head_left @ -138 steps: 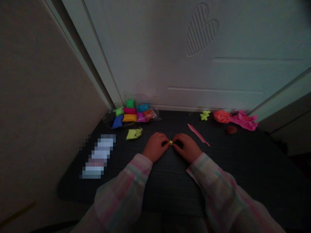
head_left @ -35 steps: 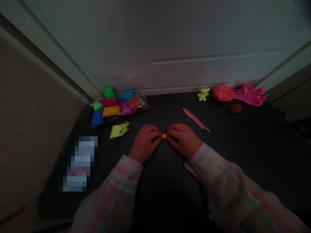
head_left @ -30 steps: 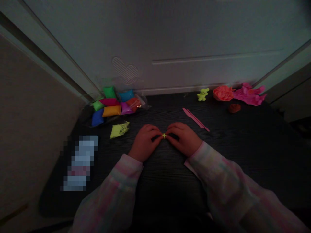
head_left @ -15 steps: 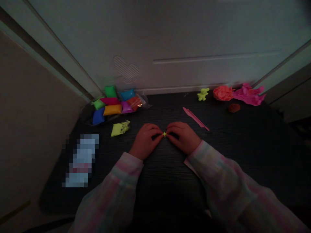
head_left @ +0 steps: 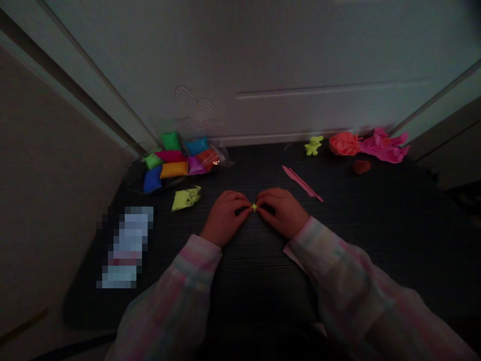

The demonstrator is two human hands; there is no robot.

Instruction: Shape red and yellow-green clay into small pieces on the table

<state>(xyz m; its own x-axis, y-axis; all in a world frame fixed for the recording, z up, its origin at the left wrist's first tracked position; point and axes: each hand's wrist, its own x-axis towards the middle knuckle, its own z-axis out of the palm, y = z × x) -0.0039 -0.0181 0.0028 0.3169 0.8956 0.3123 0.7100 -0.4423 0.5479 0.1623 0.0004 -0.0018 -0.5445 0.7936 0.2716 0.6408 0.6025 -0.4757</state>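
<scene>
A tiny yellow clay star (head_left: 254, 207) is pinched between my two hands over the dark table (head_left: 248, 281). My left hand (head_left: 226, 216) grips its left side with thumb and fingertips. From the other side my right hand (head_left: 284, 211) pinches it the same way. Left of my left hand lies an opened yellow clay packet (head_left: 186, 198). Beyond my right hand rest pink modelling tools (head_left: 302, 183), side by side. A small yellow bear figure (head_left: 313, 146) is farther back.
Clay packets of several colours (head_left: 174, 169) lie in clear plastic at the back left. A blurred-out phone-like screen (head_left: 128, 248) is at the left. At the back right are an orange crumpled piece (head_left: 344, 144), a pink one (head_left: 385, 147) and a brown lump (head_left: 361, 167). A white panel (head_left: 285, 65) stands behind.
Since the oldest frame the view has shifted, tilting downward. Both hands keep their pinch on the yellow clay star; little else differs.
</scene>
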